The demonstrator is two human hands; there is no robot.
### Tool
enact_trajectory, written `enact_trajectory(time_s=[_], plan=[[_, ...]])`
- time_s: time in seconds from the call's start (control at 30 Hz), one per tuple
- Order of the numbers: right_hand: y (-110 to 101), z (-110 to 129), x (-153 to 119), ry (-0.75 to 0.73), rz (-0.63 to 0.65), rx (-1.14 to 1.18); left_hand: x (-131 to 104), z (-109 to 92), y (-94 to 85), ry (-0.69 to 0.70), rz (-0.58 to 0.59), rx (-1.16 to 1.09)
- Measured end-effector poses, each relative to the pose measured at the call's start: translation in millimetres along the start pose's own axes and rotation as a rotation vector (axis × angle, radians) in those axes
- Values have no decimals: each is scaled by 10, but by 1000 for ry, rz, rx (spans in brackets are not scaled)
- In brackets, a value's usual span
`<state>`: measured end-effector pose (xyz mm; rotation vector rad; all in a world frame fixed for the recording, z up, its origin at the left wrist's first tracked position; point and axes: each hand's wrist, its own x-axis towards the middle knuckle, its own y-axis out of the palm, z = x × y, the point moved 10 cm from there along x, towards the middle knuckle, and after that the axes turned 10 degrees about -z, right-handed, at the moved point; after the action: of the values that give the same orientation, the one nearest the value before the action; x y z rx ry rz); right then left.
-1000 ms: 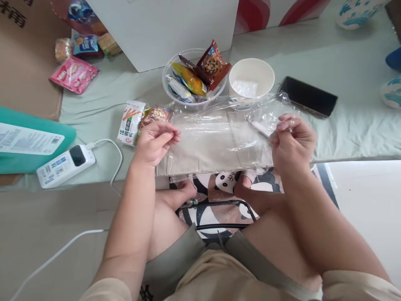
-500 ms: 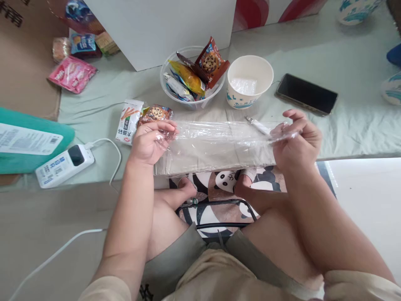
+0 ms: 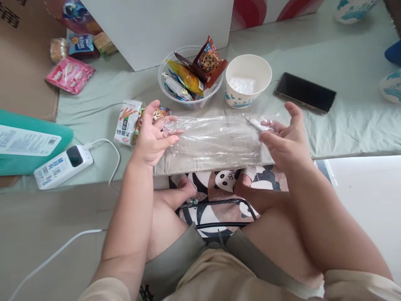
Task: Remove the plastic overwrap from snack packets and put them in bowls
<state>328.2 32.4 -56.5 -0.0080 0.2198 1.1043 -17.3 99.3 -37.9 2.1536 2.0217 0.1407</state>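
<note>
A sheet of clear plastic film (image 3: 216, 138) stretches between my two hands, over the front edge of the covered table. My left hand (image 3: 155, 136) has its left end between thumb and fingers, with the index finger raised. The right end is pinched by my right hand (image 3: 283, 136), one finger pointing up. A white pen-like tool (image 3: 255, 123) lies under the film near my right fingers. Beyond the film stand a clear bowl (image 3: 202, 100) of wrapped snacks and a paper tub (image 3: 233, 96) with clear plastic inside. A white snack packet (image 3: 128, 122) lies beside my left hand.
A black phone (image 3: 305, 93) lies at the right. At the left are a power bank (image 3: 62, 166) with a white cable, a green bottle (image 3: 28, 142) and a pink packet (image 3: 70, 75). A white box (image 3: 169, 29) stands at the back; paper cups (image 3: 391, 87) are far right.
My right hand has moved slightly left, and the fingers of both hands have spread, with index fingers lifted. The film between them has a shorter span and lies wider.
</note>
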Motion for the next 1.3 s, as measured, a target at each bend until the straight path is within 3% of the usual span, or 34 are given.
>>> enact_trajectory(time_s=[0.07, 0.17, 0.33, 0.47, 0.57, 0.67, 0.97, 1.2, 1.3], plan=[[-12, -8, -6, 47, -17, 31, 5, 12, -19, -18, -22, -27], [76, -66, -63, 152, 58, -29, -30, 69, 6, -127, -53, -46], [71, 31, -109, 127, 39, -14, -145, 108, 237, -226, -17, 61], [67, 1, -123, 96, 122, -358, -124, 183, 229, -223, -71, 94], [17, 25, -107, 36, 122, -488, -102, 330, 199, -262, -21, 214], [-50, 48, -88, 30, 72, -415, -93, 381, 196, -257, 41, 260], [-5, 206, -84, -69, 94, -18, -57, 55, 240, -153, 79, -109], [-53, 313, -84, -120, 112, 61, -22, 102, 119, -145, -57, 32], [-90, 318, -69, -117, 73, 26, -19, 124, 117, -187, -31, -12]])
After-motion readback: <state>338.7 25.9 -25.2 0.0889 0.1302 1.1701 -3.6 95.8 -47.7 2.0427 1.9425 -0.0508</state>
